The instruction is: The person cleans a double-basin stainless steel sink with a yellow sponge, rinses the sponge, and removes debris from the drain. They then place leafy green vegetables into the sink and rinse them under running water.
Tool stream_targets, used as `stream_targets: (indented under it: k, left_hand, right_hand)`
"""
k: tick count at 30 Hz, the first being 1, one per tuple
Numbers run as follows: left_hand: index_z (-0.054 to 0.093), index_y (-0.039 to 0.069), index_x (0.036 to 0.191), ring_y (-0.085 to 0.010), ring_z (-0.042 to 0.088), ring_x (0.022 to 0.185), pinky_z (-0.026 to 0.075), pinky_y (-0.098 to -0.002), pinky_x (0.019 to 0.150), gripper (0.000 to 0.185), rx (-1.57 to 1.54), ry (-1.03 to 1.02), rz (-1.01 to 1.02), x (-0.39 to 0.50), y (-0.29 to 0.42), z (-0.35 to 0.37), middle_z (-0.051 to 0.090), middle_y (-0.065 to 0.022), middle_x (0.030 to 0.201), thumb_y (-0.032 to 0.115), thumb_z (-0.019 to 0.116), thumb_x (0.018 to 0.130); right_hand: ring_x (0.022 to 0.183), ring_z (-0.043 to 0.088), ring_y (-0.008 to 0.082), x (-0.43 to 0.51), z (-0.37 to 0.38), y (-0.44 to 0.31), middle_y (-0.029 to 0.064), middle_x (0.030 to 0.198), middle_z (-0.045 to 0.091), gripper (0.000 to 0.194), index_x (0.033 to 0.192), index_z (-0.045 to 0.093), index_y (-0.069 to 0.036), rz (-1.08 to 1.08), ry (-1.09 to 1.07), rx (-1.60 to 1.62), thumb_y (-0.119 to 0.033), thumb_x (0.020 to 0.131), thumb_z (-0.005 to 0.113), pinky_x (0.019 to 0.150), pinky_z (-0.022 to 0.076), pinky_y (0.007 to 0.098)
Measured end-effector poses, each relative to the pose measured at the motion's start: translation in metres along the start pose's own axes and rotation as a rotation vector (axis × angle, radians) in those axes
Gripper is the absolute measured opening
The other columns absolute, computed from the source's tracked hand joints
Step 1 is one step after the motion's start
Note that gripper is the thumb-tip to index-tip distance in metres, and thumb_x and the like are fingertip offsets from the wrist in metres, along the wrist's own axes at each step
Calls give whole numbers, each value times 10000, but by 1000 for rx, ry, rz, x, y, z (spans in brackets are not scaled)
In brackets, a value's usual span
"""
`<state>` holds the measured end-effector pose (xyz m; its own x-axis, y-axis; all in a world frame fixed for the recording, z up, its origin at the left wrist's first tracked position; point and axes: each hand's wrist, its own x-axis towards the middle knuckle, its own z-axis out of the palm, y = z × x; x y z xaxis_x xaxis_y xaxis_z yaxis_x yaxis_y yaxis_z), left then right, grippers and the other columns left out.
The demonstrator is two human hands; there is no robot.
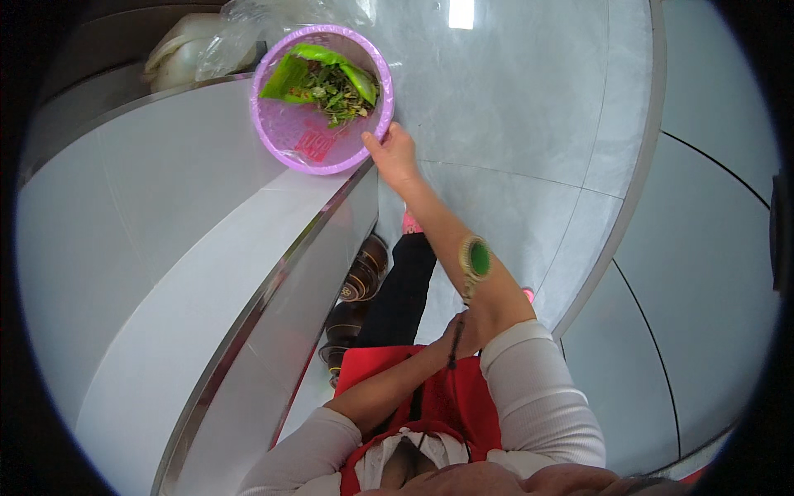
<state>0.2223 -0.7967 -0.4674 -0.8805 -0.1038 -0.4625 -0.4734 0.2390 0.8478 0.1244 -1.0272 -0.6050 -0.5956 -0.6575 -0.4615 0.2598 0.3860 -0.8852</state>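
Observation:
My right hand (395,154) grips the near right rim of a purple plastic basket (282,133), thumb inside and fingers outside. A clear plastic liner covers the basket's inner wall, where a red printed patch shows. Inside lie a bright green plastic bag (284,77) and a heap of leafy green scraps (338,93). My left hand (462,333) is by my right elbow, mostly hidden behind that arm, so its fingers and any contents cannot be seen. A green oval pendant (479,257) on a dark cord hangs over my right forearm.
A white counter ledge (205,273) with a metal edge runs along the left. Dark brown glazed jars (366,270) stand beneath it. Crumpled clear plastic (239,43) and a whitish bag (186,56) lie beyond. Grey floor tiles (508,111) stretch ahead; grey panels (701,248) line the right.

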Motion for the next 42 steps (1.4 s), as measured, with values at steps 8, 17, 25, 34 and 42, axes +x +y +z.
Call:
stream_targets:
  k: [8,17,25,34,42]
  left_hand:
    - [516,6,1043,-355,543,889,434,-418,801,250,-323,-251,-529,18,4,-21,544,-193,952,171,430,876]
    - [518,-25,1016,-358,573,836,474,-426,746,222,-154,-268,-551,2,-28,-24,534,-209,931,110,462,848]
    - [511,0,1061,-353,588,765,492,-411,694,265,-144,-220,-528,6,-31,-33,534,-198,927,97,497,814]
    - [451,35,1202,-324,592,823,488,-416,727,375,-41,-293,-435,14,-9,-24,519,-181,1005,93,480,833]
    - [509,31,1098,-333,593,873,489,-395,732,295,-110,-175,-365,23,-1,9,555,-180,1065,140,506,824]
  right_hand:
    - [691,590,194,18,-76,95,90,776,592,183,927,604,-35,-104,190,-345,-73,749,624,618,478,320]
    - [701,558,324,78,-36,150,138,748,506,60,710,518,-46,-361,27,-908,-59,759,486,602,457,439]
    - [714,568,332,91,-31,167,165,788,533,51,725,532,-26,-450,-67,-1057,-52,751,498,603,469,431]
    - [625,578,216,11,-83,82,129,706,563,48,756,532,-3,20,158,-179,-40,772,558,562,478,323]
    - [672,583,230,-45,-47,-135,102,797,595,218,809,570,-29,-1004,71,-159,80,625,613,589,481,288]
